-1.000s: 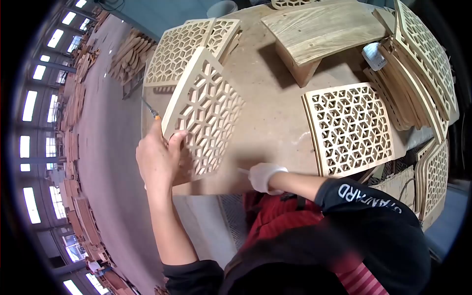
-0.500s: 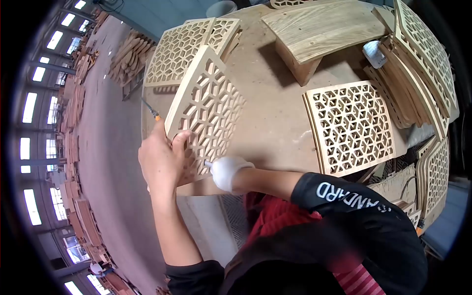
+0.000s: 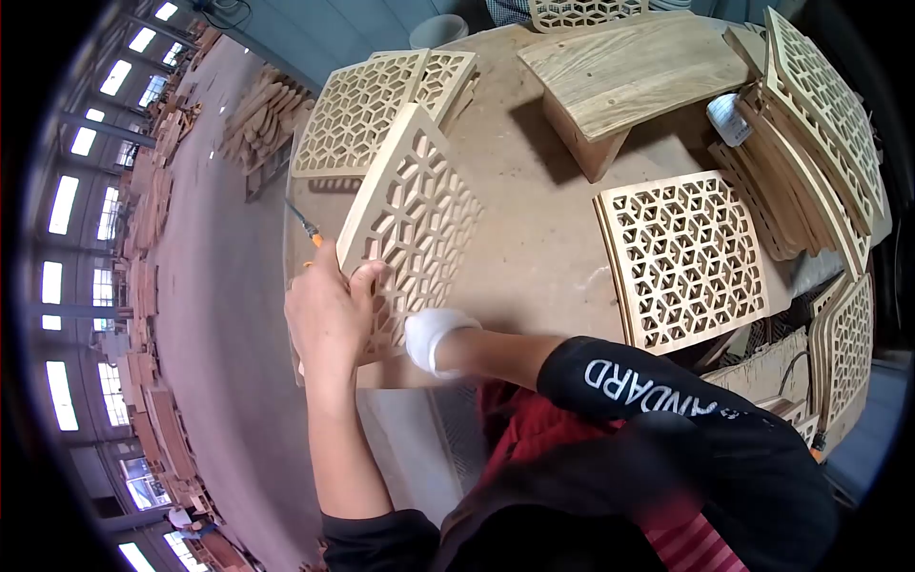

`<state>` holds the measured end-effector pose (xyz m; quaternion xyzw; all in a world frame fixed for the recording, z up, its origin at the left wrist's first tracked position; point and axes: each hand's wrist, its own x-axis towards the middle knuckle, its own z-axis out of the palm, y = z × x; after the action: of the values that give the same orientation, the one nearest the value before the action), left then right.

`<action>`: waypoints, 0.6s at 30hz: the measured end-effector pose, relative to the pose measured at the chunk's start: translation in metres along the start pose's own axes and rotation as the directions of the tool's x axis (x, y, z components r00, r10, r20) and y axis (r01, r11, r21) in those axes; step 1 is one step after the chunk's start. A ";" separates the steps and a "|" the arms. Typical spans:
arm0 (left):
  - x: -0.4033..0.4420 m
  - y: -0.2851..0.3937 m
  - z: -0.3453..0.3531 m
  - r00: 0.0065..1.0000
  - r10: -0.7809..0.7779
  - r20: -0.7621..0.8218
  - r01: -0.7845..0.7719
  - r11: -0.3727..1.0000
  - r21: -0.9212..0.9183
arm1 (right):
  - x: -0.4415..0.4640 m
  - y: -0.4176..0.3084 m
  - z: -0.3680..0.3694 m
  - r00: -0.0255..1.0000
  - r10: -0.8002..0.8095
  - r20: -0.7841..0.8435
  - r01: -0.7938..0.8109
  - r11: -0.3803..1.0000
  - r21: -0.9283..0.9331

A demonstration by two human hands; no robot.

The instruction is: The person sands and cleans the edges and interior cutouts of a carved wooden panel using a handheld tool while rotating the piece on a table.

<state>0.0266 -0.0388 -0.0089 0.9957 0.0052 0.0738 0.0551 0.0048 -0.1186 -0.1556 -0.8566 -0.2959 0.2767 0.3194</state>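
Note:
My left hand (image 3: 329, 310), bare, grips the near left edge of a pale wooden lattice panel (image 3: 410, 229), with the thumb over its face. The panel stands tilted on the table. My right hand (image 3: 434, 338), in a white glove, is closed like a fist against the panel's lower openwork. Half a second ago a thin grey metal tool stuck out of this fist; at this moment its tip is hidden. Just beyond my left fingers is a slim tool with an orange handle (image 3: 315, 236); whether my left hand touches it, I cannot tell.
Two overlapping lattice panels (image 3: 357, 114) lie at the back left. A small wooden stand (image 3: 629, 71) is at the back. Stacked lattice panels (image 3: 686, 262) lie to the right, near leaning curved boards (image 3: 762, 191). The round table (image 3: 534, 229) ends close to my left hand.
The grey tool tip at my right glove has gone out of sight, and the glove sits closer against the lattice. My left hand keeps its grip. The whole view has shifted slightly.

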 end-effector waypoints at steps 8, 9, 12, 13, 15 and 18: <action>-0.002 0.005 -0.001 0.999 -0.047 0.024 0.047 0.999 -0.008 | -0.032 0.008 0.001 0.988 0.153 0.029 -0.156 0.970 0.188; -0.001 0.007 -0.003 0.997 -0.058 0.044 0.059 0.998 -0.036 | -0.020 0.007 0.002 0.998 0.065 0.014 -0.066 0.993 0.093; 0.004 0.009 -0.007 0.996 -0.080 0.050 0.082 0.996 -0.036 | 0.000 0.003 -0.003 0.999 -0.027 0.033 0.030 0.994 -0.100; 0.003 0.007 -0.005 0.994 -0.093 0.053 0.094 0.995 -0.018 | 0.003 0.002 0.000 0.998 -0.027 0.056 0.034 0.990 -0.140; 0.003 0.002 0.000 0.997 -0.073 0.003 0.073 0.997 -0.018 | -0.021 0.009 -0.007 0.993 0.014 0.116 -0.006 0.998 -0.066; 0.004 0.001 -0.001 0.997 -0.083 -0.008 0.083 0.997 -0.010 | -0.067 0.022 -0.015 0.936 0.133 0.326 -0.121 0.991 -0.056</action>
<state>0.0309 -0.0395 -0.0072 0.9941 0.0463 0.0758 0.0628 -0.0228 -0.1838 -0.1428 -0.8212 -0.2941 0.4306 0.2318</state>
